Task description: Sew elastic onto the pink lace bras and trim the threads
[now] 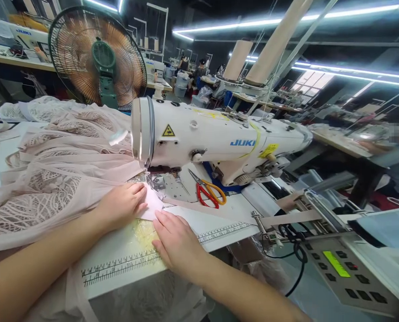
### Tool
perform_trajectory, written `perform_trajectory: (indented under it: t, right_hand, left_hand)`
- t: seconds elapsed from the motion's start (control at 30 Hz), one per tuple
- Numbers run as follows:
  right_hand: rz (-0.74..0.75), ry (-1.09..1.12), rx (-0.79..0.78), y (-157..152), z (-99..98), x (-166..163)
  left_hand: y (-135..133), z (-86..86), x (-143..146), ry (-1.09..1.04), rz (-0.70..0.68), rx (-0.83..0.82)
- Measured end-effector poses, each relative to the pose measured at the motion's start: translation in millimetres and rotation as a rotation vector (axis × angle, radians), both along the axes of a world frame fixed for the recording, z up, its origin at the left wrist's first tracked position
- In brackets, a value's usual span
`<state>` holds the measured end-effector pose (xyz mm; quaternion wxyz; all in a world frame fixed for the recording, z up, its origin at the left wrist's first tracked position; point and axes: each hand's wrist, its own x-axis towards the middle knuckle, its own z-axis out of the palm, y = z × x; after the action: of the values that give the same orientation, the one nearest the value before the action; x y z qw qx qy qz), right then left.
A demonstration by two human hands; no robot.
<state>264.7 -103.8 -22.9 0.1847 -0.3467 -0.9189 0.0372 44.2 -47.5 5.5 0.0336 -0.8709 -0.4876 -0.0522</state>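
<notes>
A small pale pink piece of fabric (151, 203) lies on the bed of a white JUKI sewing machine (192, 132), just in front of the needle and presser foot (146, 170). My left hand (123, 203) is closed on its left side, fingers bent over it and close to the foot. At its lower right edge, my right hand (179, 241) rests with fingers stretched out on the cloth and the thumb apart. Pale pink lace garments (52, 188) are heaped left of the machine. Scissors with red and orange handles (209, 192) lie right of the needle area.
Printed ruler markings (119, 267) run along the table's front edge, by yellowish tape (144, 235). A pale strip (293, 219) passes through a metal feeder on the right, above a control box (350, 273). A large fan (98, 56) and thread cones (237, 60) stand behind.
</notes>
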Motion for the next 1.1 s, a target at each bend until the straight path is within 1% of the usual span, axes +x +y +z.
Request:
perform_trajectory:
  t: [0.17,0.27,0.37,0.5,0.57,0.6,0.7,0.8,0.9,1.1]
  right_hand:
    - [-0.011,-0.019,-0.012,7.4,3.8,-11.9]
    - [-0.037,-0.047,-0.015,11.3,7.9,-20.8]
    - [-0.063,-0.048,-0.018,14.6,9.6,-29.3]
    - [-0.082,-0.002,-0.026,17.2,9.2,-35.9]
    - [-0.069,0.014,-0.04,17.4,9.5,-36.6]
    - [-0.061,0.022,-0.046,17.4,9.6,-36.3]
    - [-0.028,0.059,-0.039,17.2,9.0,-34.7]
    - [-0.009,0.093,-0.017,17.8,6.6,-33.2]
    - [-0.01,0.105,0.006,19.0,4.2,-32.7]
    - [-0.005,0.119,0.003,20.4,1.7,-32.3]
  left_hand:
    - [13.7,-0.2,-7.6,0.022,-0.026,0.036]
    - [12.8,4.0,-6.3,0.044,-0.049,0.076]
    - [-4.0,5.0,0.0,0.069,-0.096,0.098]
    - [-33.6,-1.8,2.9,-0.017,-0.073,0.065]
    - [-40.0,-4.3,-1.2,-0.047,-0.079,0.07]
    - [-40.3,-4.5,-4.1,-0.036,-0.105,0.082]
    - [-33.5,-1.8,-13.7,0.027,-0.19,0.128]
    - [-23.8,0.7,-21.2,0.048,-0.242,0.174]
    - [-15.8,-1.1,-27.4,0.042,-0.263,0.181]
    - [1.8,-7.0,-38.4,0.019,-0.258,0.186]
